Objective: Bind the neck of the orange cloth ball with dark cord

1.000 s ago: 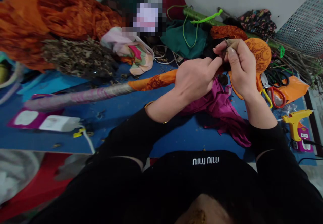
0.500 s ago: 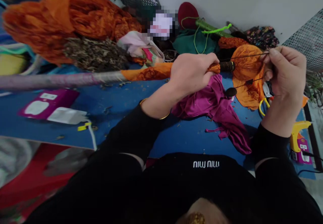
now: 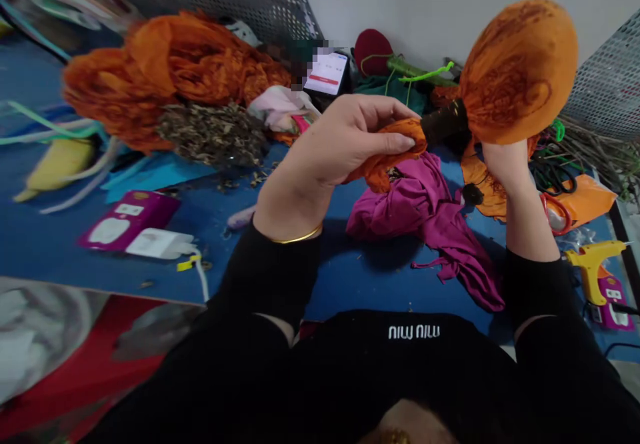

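My left hand point(image 3: 350, 134) is closed on the orange cloth-wrapped handle point(image 3: 400, 144), thumb along its near side. The handle leads into a neck bound with dark cord point(image 3: 447, 122). Beyond the neck swells a rounded, smooth orange cloth head point(image 3: 523, 74) with a dark printed pattern, raised above the table. My right hand point(image 3: 507, 161) is behind and below this head; the head hides its fingers, so I cannot tell what they hold. Under the hands lie a crumpled magenta cloth point(image 3: 425, 214), a flat orange cloth piece point(image 3: 480, 177) and a small dark round thing point(image 3: 472, 195).
At the left sit an orange fabric heap point(image 3: 175, 71), dry brown plant matter point(image 3: 213, 134) and a purple box point(image 3: 130, 221). A phone point(image 3: 326, 73) leans at the back. To the right are a yellow glue gun point(image 3: 595, 264) and red-handled scissors point(image 3: 563, 214).
The orange head has risen and turned toward me, showing larger. My right hand, which was pulling a dark thread taut, has dropped behind the head. The handle's long left end is now mostly hidden.
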Action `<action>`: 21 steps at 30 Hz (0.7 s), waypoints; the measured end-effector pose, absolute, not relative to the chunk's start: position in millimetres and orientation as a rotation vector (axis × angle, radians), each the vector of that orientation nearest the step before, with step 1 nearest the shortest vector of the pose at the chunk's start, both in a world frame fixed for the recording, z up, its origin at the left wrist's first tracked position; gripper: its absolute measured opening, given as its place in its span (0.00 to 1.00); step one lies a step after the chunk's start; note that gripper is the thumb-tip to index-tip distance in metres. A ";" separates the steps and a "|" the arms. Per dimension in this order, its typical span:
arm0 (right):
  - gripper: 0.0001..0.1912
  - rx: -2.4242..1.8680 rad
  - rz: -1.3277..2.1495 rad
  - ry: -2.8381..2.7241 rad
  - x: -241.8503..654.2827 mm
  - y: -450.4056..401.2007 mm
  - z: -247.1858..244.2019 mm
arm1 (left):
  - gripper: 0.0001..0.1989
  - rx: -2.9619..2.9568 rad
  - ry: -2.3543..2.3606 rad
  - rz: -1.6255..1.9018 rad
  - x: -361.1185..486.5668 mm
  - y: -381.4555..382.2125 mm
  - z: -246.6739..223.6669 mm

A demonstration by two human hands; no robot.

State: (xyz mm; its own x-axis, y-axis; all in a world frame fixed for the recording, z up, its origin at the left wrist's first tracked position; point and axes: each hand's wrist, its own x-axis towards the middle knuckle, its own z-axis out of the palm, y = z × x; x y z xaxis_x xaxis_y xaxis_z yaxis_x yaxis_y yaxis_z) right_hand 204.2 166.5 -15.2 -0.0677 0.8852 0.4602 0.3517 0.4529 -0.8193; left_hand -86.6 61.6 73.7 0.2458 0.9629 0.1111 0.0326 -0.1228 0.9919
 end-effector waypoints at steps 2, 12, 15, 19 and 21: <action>0.21 -0.976 0.612 -1.676 183.4 151.0 -11.6 | 0.12 1.294 0.940 1.118 -87.6 55.5 79.5; 0.24 -0.690 0.802 -1.930 124.6 83.4 12.2 | 0.12 1.250 1.047 1.093 -86.8 64.1 74.0; 0.21 -0.673 0.555 -1.865 125.5 69.1 21.3 | 0.11 1.255 1.038 1.084 -88.4 64.4 72.9; 0.16 -0.438 0.379 -1.771 119.7 62.7 20.6 | 0.10 1.217 0.944 1.141 -86.6 67.0 66.0; 0.16 -0.366 0.372 -1.704 115.9 65.3 15.2 | 0.10 1.183 0.901 1.143 -82.4 70.9 59.9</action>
